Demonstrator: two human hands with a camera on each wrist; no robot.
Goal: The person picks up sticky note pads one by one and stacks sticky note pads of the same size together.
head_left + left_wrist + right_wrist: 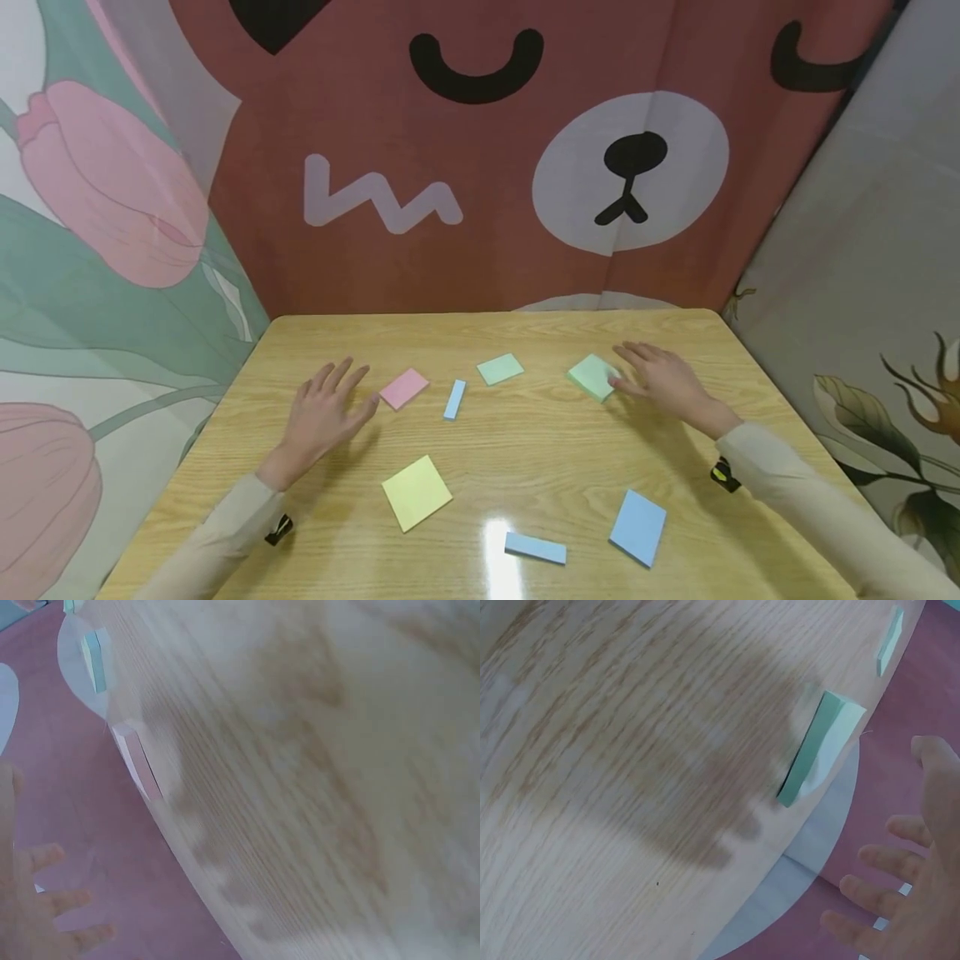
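My left hand (322, 421) hovers over the left part of the table, fingers spread and holding nothing. Just right of its thumb lies a pink sticky-note pad (405, 389), also in the left wrist view as a pink block (137, 761). On the other side, my right hand (667, 385) is held above the table with fingers extended. Its thumb overlaps the corner of a thick green sticky-note pad (591, 375) in the head view; in the right wrist view the hand stands apart from that green pad (821, 746).
Between the hands lie a thinner green pad (500, 369) and a narrow blue pad (454, 400). Nearer me are a yellow square pad (417, 493), a blue strip pad (536, 548) and a blue pad (638, 528). Printed curtains surround the wooden table (525, 458).
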